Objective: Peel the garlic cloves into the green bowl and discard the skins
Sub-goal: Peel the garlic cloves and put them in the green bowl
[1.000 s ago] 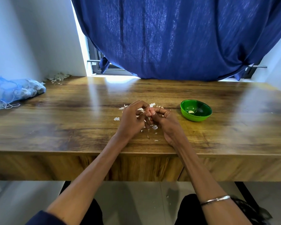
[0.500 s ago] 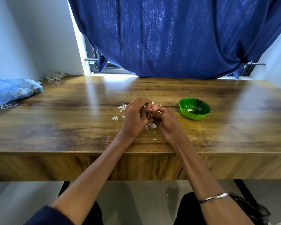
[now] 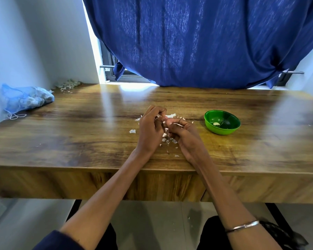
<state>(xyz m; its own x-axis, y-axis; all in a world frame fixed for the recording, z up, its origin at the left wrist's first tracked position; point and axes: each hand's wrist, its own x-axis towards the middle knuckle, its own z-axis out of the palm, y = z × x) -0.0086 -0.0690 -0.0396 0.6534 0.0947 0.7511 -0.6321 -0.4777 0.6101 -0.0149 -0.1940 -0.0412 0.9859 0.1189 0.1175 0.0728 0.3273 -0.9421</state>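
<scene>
Head view shows your fingers (image 3: 163,118) curled in tight and meeting over the middle of the surface (image 3: 79,138), nearer its front edge than its back. Your left hand (image 3: 150,130) and right hand (image 3: 186,137) both pinch a small clove (image 3: 165,121) between them, with a pale strip of skin showing at the fingertips; most of the clove is hidden by your knuckles, so how much skin is left on it cannot be told. You look to be partway through stripping this one.

Loose skins (image 3: 167,139) lie scattered on the surface under and just beyond your hands, with a stray flake to the left. None of it has been gathered or thrown out yet.

To the right of your hands, near but apart from them, sits the bowl (image 3: 229,129). One pale peeled clove (image 3: 216,124) rests on its bottom, so very little has been finished so far.

At the left edge, against the wall, a blue mesh bag (image 3: 25,100) holds what look like more garlic bulbs. A heap of dry scraps (image 3: 67,84) sits in the back left corner.

By this showing, the work is at an early stage: finish this clove, drop it in the bowl, peel the rest, then clear the skins.
</scene>
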